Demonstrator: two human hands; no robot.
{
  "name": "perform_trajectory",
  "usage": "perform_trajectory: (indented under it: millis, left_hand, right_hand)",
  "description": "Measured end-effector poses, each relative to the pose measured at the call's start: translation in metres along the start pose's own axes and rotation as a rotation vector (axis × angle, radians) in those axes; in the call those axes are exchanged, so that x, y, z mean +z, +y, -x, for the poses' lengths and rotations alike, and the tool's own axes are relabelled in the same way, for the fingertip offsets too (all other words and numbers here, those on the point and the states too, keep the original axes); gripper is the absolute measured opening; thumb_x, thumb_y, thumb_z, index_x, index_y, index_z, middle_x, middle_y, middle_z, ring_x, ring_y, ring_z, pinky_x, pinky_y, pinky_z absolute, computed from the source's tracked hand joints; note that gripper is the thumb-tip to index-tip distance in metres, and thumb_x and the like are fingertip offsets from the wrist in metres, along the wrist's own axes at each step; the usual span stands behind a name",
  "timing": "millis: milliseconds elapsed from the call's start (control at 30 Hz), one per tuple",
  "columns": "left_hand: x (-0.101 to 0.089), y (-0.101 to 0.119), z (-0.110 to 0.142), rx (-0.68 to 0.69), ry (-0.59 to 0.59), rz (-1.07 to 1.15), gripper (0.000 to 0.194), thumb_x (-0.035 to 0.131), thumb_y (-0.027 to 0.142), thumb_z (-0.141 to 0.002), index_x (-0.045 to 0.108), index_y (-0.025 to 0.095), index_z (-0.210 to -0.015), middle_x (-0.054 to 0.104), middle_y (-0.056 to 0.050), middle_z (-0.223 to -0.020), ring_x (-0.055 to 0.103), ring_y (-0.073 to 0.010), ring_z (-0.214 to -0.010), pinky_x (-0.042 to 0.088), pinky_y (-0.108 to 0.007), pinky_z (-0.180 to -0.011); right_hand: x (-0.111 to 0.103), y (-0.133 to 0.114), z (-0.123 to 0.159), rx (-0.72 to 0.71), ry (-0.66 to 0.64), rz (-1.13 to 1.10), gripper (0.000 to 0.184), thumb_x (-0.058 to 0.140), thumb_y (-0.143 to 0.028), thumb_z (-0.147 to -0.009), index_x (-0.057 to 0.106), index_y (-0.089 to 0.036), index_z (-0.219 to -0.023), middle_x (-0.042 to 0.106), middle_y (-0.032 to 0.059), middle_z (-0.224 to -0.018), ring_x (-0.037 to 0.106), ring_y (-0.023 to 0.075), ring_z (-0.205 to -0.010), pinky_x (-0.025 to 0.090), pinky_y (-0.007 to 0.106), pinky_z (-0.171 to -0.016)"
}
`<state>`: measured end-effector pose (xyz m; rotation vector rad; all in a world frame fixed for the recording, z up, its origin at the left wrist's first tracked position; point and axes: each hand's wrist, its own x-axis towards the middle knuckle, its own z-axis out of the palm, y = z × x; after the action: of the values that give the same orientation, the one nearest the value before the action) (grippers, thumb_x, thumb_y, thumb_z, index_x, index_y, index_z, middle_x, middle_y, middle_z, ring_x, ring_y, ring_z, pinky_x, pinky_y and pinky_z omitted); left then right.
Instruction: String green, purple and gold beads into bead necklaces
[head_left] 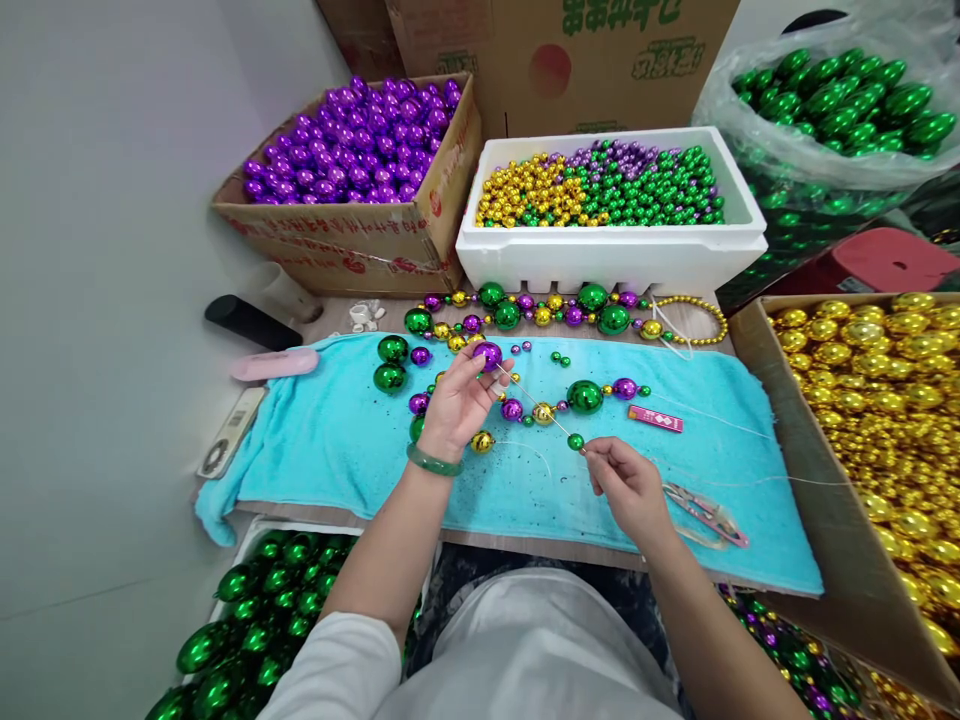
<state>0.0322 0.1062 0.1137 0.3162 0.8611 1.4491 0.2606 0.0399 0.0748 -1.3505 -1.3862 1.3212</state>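
Note:
My left hand pinches a shiny purple bead above the turquoise towel. A thin needle or stiff thread runs from that bead down to my right hand, whose fingers are pinched on its end. A small green bead sits on the thread just by my right fingertips. Loose and strung beads lie on the towel around my hands: a gold one, a purple one, a big green one. A finished bead string lies along the towel's far edge.
A cardboard box of purple beads and a white foam box of mixed beads stand at the back. A box of gold beads is right, a tray of green beads lower left. Scissors lie by my right hand, a pink lighter beyond.

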Motion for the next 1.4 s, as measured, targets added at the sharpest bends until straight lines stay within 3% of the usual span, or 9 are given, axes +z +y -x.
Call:
perform_trajectory:
  millis: [200, 467, 733, 1000, 1233, 1400]
  left_hand:
    - [-0.002, -0.001, -0.001, -0.002, -0.031, 0.001, 0.023, 0.071, 0.016, -0.073, 0.06, 0.019, -0.093, 0.069, -0.002, -0.092, 0.07, -0.0177, -0.089, 0.055, -0.026, -0.077]
    - [0.002, -0.011, 0.009, 0.129, -0.181, -0.201, 0.055, 0.078, 0.012, -0.067, 0.057, 0.027, -0.115, 0.061, 0.001, -0.102, 0.067, -0.0145, -0.088, 0.054, -0.025, -0.077]
    - [0.005, -0.019, 0.011, 0.228, -0.194, -0.335, 0.062, 0.081, 0.012, -0.064, 0.056, 0.028, -0.118, 0.055, 0.001, -0.106, 0.059, -0.0096, -0.088, 0.052, -0.023, -0.08]
    - [0.004, -0.023, 0.008, 0.327, -0.254, -0.457, 0.067, 0.08, 0.011, -0.066, 0.052, 0.03, -0.123, 0.057, 0.0, -0.108, 0.058, -0.0107, -0.092, 0.049, -0.021, -0.079]
    - [0.011, -0.026, 0.009, 0.253, -0.236, -0.398, 0.061, 0.08, 0.014, -0.066, 0.055, 0.028, -0.12, 0.057, -0.001, -0.108, 0.057, -0.0113, -0.092, 0.05, -0.021, -0.076]
    - [0.014, -0.03, 0.014, 0.226, -0.289, -0.508, 0.067, 0.081, 0.015, -0.066, 0.052, 0.029, -0.124, 0.057, -0.002, -0.107, 0.057, -0.0115, -0.089, 0.05, -0.023, -0.077]
  right_hand:
    - [0.0, 0.002, -0.001, -0.004, -0.001, -0.001, 0.025, 0.055, -0.04, -0.085, 0.061, -0.017, -0.081, 0.046, -0.0033, -0.052, 0.042, 0.01, -0.047, 0.033, 0.023, -0.045]
    - [0.002, 0.005, -0.004, -0.013, 0.002, -0.018, 0.024, 0.055, -0.041, -0.085, 0.06, -0.017, -0.081, 0.046, -0.0036, -0.052, 0.043, 0.0103, -0.047, 0.035, 0.023, -0.046]
    - [-0.003, 0.016, -0.006, -0.006, 0.023, 0.003, 0.024, 0.055, -0.041, -0.085, 0.06, -0.017, -0.081, 0.045, -0.0038, -0.054, 0.041, 0.0103, -0.048, 0.033, 0.024, -0.047]
    - [-0.016, 0.014, -0.011, -0.016, 0.044, 0.007, 0.022, 0.057, -0.039, -0.083, 0.061, -0.018, -0.078, 0.046, -0.0034, -0.053, 0.042, 0.0101, -0.047, 0.034, 0.023, -0.046]
    - [-0.013, 0.022, -0.015, 0.004, 0.004, -0.123, 0.022, 0.059, -0.04, -0.083, 0.06, -0.018, -0.079, 0.048, -0.0037, -0.052, 0.044, 0.0101, -0.046, 0.036, 0.023, -0.046]
    - [-0.013, 0.022, -0.017, -0.004, 0.024, -0.1, 0.022, 0.061, -0.039, -0.081, 0.061, -0.018, -0.078, 0.046, -0.004, -0.052, 0.042, 0.0093, -0.046, 0.035, 0.022, -0.044]
